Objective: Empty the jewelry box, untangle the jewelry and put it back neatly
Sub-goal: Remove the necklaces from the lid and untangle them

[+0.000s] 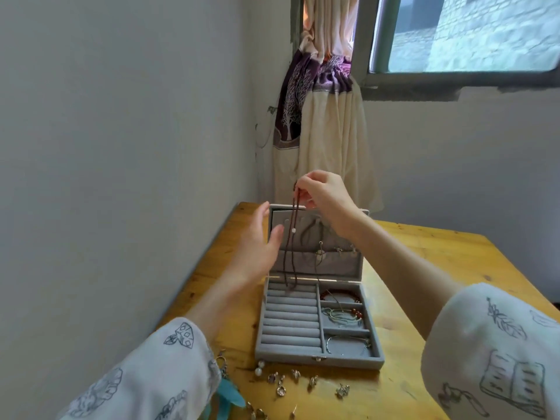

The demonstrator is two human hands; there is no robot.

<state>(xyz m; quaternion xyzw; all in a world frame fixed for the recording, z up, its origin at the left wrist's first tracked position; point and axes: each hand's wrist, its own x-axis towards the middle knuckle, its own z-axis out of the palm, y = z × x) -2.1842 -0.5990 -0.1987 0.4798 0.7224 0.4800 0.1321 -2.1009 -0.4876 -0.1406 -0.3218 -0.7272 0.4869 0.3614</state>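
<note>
A grey velvet jewelry box [316,356] stands open on the wooden table [430,268], its lid upright. My right hand [324,192] pinches the top of a dark brown cord necklace [289,253] with a white bead, which hangs down in front of the lid. Beside the cord, left of the lid, my left hand [260,244] is held up with straight fingers and holds nothing. Another necklace and pendants [321,250] hang on the lid's hooks. A red bead bracelet [339,295], a cord bracelet [342,315] and a thin bangle [348,344] lie in the right compartments.
Small rings and earrings [303,383], pearl earrings [259,368] and a teal feather piece [230,389] lie on the table in front of the box. A wall runs along the table's left edge. A curtain [321,131] hangs behind, under a window.
</note>
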